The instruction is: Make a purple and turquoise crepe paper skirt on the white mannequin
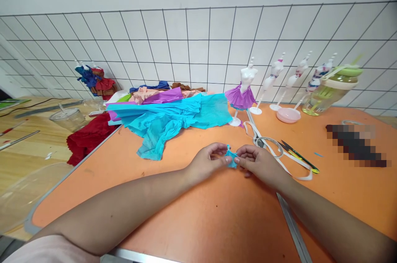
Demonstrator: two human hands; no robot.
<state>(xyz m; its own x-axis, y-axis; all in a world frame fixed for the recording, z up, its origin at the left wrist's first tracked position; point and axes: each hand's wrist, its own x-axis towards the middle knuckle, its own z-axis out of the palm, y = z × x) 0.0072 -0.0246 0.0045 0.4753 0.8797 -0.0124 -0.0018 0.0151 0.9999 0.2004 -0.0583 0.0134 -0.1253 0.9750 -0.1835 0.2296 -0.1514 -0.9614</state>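
Both of my hands meet over the orange table top (192, 221), pinching a small scrap of turquoise crepe paper (231, 158) between them. My left hand (207, 161) has its fingers closed on the scrap's left side. My right hand (259, 162) grips it from the right with thumb and fingers pressed together. Behind the hands lies a large crumpled sheet of turquoise crepe paper (173, 118). A white mini mannequin (246, 83) wearing a purple paper skirt stands further back.
A roll of tape (269, 146), white scissors (252, 128), black snips (297, 155) and a metal ruler (293, 230) lie right of my hands. Three more mannequins (296, 77), a pink dish (288, 115) and a green-lidded bottle (331, 89) stand behind. Red paper (88, 135) hangs at the left edge.
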